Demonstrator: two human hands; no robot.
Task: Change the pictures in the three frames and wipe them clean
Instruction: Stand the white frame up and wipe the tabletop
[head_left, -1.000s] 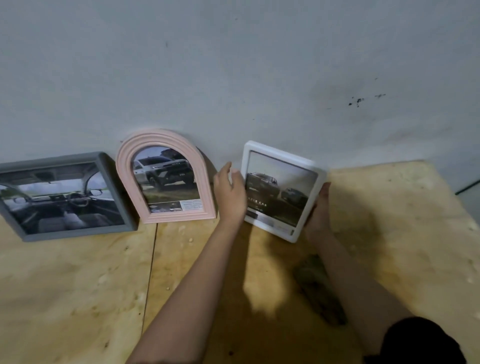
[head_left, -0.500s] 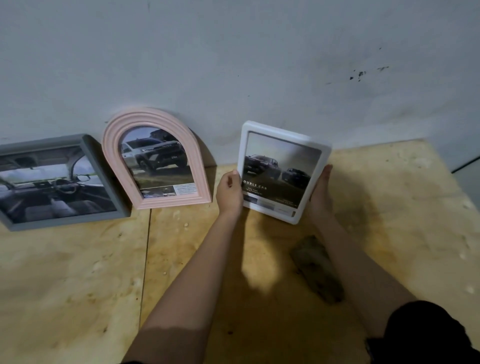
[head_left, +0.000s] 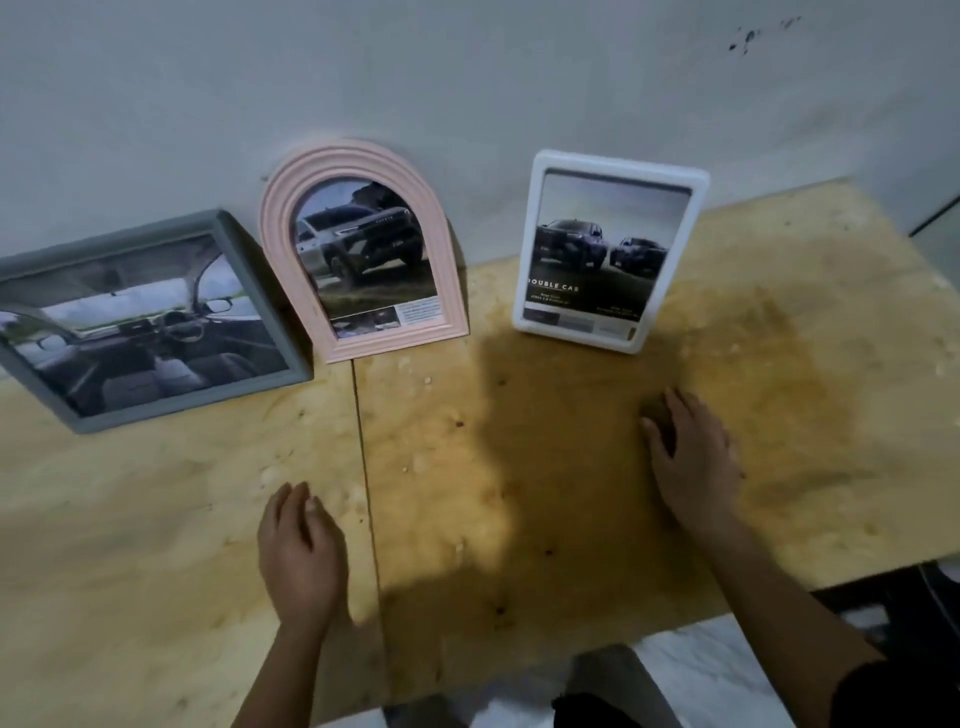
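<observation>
Three frames lean against the wall at the back of the plywood table (head_left: 156, 519). A grey frame (head_left: 249, 291) on the left shows a car interior. Beside it, a pink arched frame (head_left: 275, 228) holds a picture of an SUV. Standing apart to the right, a white frame (head_left: 696, 197) shows two dark pickups. My right hand (head_left: 693, 462) lies on a dark cloth (head_left: 655, 415) in front of the white frame, its fingers curled down over the cloth, which is mostly hidden. Near the table's seam, my left hand (head_left: 301, 545) hovers with loosely curled fingers and holds nothing.
The grey wall (head_left: 467, 78) rises directly behind the frames. The table's front edge (head_left: 571, 654) runs just below my forearms, with pale marbled floor (head_left: 701, 670) beyond it. The table's right edge is near the white frame's far side.
Both hands have let go of the white frame, which now stands upright against the wall. They drew back toward me, and the right one came down on the cloth.
</observation>
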